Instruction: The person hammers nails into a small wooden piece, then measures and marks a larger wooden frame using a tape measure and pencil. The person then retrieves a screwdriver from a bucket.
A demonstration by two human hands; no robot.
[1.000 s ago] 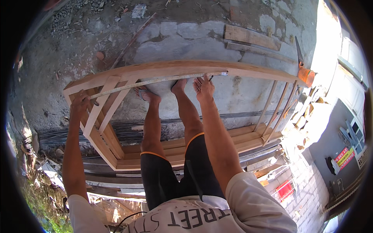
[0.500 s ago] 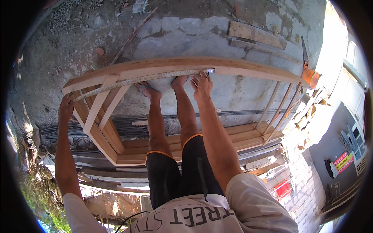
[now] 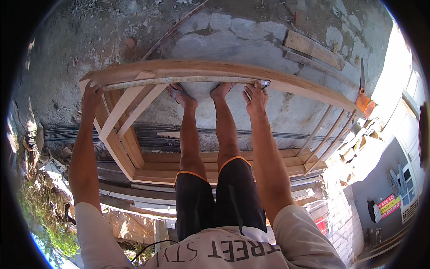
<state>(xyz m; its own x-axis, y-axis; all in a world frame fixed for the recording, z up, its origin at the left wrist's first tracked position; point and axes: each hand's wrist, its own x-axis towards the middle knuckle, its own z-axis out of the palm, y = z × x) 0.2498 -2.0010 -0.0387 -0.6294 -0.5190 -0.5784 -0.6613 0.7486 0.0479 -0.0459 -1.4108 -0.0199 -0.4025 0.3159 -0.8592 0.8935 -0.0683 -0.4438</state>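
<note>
Pale wooden frame (image 3: 215, 69) — measuring tape (image 3: 179, 80) stretched along rail; left hand (image 3: 92, 96) pins 1 end; right hand (image 3: 256, 96) pinches case.

I see the frame (image 3: 215, 71) spanning the picture's upper half on the concrete (image 3: 251, 40), a tape (image 3: 179, 80) stretched along its top rail. My left hand (image 3: 92, 96) sits at the tape's left end, my right hand (image 3: 256, 96) at its right end, feet (image 3: 201, 94) between them. A saw (image 3: 363, 96) lies at right, planks (image 3: 313, 49) at upper right, rebar (image 3: 67, 134) at left behind the frame.
</note>
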